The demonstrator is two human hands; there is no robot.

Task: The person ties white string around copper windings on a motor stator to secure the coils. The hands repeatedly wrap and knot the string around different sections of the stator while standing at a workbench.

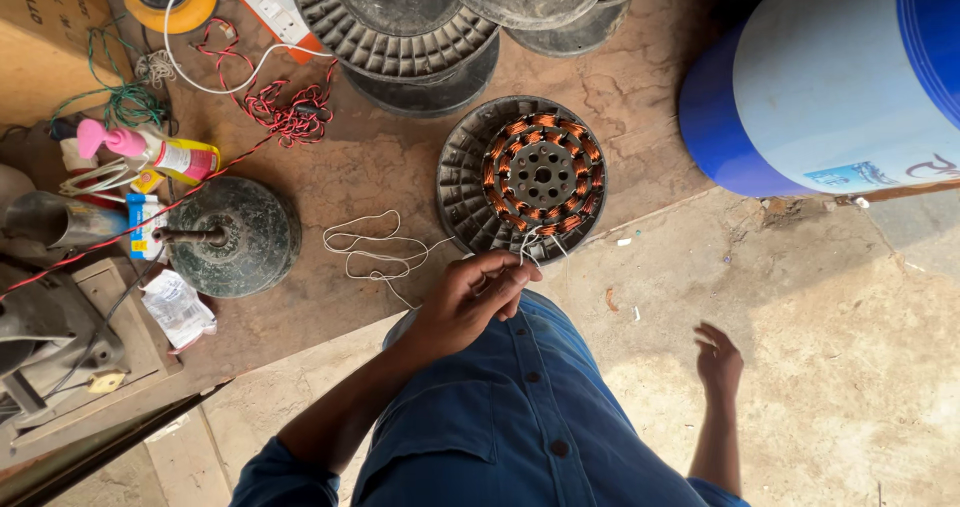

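Observation:
A round stator with copper windings [541, 174] rests in a dark ribbed housing [458, 185] on the brown bench. My left hand [470, 297] is just below it, fingers pinched on a thin white string [372, 248] that loops across the bench to the left and runs up to the windings. My right hand [719, 359] hangs lower right over the floor, fingers loosely apart, holding nothing. My blue shirt [510, 407] fills the bottom centre.
Dark ribbed discs [405, 27] are stacked at the top. A dark round part with a shaft [235, 235] lies left, beside a red-black twisted wire [285, 112], bottles [160, 152] and a metal machine [50, 317]. A blue barrel [830, 87] stands at the right.

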